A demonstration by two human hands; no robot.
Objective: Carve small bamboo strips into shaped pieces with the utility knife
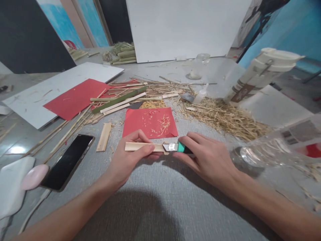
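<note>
Pinched between the thumb and fingers of my left hand [132,155] is a flat pale wooden strip [134,146], lying crosswise. My right hand [204,155] grips a utility knife [181,147] with a green and black handle. Its blade points left and rests at the strip's right end, where a small shaving hangs below. Just beyond my hands lies a red sheet [150,124] strewn with thin shavings. Another short wooden piece [104,136] lies left of my left hand.
A phone [67,162], a pink oval object [35,176] and a white case [15,187] sit at left. Sticks [122,98] and straw [225,118] spread behind. A clear bottle [271,150] lies at right, near a pale canister [260,73].
</note>
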